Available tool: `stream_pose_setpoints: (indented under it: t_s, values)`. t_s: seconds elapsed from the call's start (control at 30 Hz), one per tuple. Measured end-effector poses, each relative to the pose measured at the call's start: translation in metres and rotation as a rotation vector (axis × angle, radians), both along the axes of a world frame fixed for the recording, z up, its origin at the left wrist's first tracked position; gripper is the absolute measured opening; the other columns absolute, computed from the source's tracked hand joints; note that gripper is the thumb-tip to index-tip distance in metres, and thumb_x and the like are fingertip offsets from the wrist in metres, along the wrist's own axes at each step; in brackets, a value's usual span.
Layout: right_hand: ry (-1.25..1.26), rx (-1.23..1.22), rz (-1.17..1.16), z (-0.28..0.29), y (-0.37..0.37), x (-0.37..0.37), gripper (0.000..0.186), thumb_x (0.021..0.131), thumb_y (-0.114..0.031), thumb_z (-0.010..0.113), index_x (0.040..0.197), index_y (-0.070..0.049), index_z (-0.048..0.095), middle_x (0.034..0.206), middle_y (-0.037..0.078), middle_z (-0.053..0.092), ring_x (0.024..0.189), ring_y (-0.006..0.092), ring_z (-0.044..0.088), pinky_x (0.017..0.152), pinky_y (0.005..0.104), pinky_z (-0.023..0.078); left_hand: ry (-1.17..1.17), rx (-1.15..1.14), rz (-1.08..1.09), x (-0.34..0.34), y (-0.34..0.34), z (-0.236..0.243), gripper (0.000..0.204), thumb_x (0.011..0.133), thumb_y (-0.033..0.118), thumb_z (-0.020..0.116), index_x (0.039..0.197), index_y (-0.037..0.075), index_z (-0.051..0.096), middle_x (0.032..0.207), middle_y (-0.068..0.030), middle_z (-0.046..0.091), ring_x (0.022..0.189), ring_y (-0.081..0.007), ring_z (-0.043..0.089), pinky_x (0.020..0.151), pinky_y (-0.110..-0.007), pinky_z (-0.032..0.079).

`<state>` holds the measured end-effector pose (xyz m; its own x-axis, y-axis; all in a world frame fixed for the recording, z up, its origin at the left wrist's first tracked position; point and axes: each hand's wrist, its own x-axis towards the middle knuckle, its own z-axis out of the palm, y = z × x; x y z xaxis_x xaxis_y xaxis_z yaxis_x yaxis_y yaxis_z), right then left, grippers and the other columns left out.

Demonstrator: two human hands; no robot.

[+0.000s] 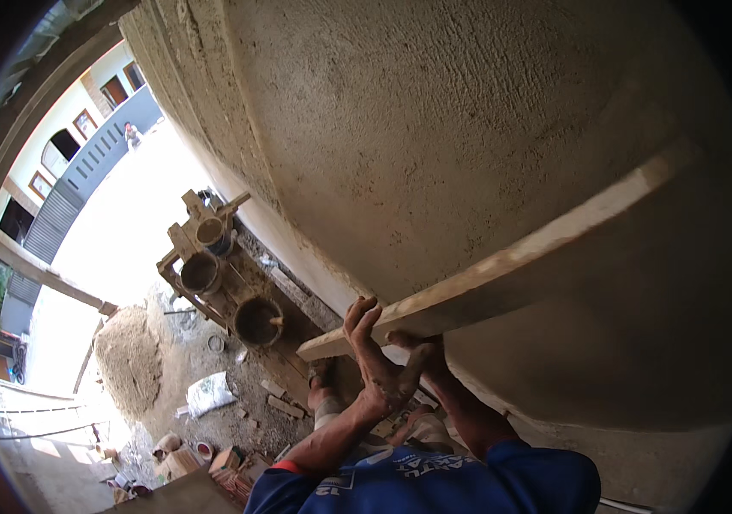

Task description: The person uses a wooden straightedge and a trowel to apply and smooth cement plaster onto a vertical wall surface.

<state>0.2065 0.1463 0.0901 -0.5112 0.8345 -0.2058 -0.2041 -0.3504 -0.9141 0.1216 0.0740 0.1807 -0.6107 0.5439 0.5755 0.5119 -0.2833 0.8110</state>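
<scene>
A long wooden straightedge board [503, 261] lies against the plastered wall [366, 154], slanting from near my hands up to the right. My left hand [372, 347] grips the board close to its lower left end, fingers curled over the upper edge. Right beside it, my right hand [424, 349] closes on the board's lower side; its fingers are partly hidden. My wrists nearly touch. Above the board the wall's plaster is rough and ridged, while below it the surface looks smoother and shaded.
A plank scaffold [237, 287] at the left carries several buckets, among them a mortar bucket [259, 321] with a handle sticking out. A sand heap [129, 355], a white sack [210, 394] and wood scraps [285, 406] lie on the ground. Another person [133, 137] is far off outside.
</scene>
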Motion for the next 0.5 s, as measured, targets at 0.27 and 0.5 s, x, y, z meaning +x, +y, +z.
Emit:
stream_pose_setpoints:
  t_s: [0.27,0.5]
  values:
    - [0.188,0.046,-0.488,0.035,-0.032,0.146,0.054,0.073,0.001,0.069,0.122,-0.009,0.048,0.112,0.004,0.056,0.101,0.0166,0.056,0.084,0.0330,0.049,-1.668,-0.477,-0.213,0.041,-0.084,-0.190,0.046,0.085,0.038,0.063,0.109,0.004,0.042,0.088,-0.0145,0.052,0.099,-0.0282,0.051,0.093,-0.046,0.041]
    - [0.354,0.120,-0.464,0.035,-0.084,0.219,0.052,0.072,-0.006,0.072,0.120,-0.003,0.053,0.122,0.009,0.056,0.115,0.0255,0.052,0.099,0.0450,0.040,-2.022,-0.377,-0.380,0.031,-0.032,-0.093,0.067,0.087,0.055,0.053,0.129,0.004,0.042,0.127,-0.0177,0.048,0.119,-0.0311,0.048,0.097,-0.056,0.040]
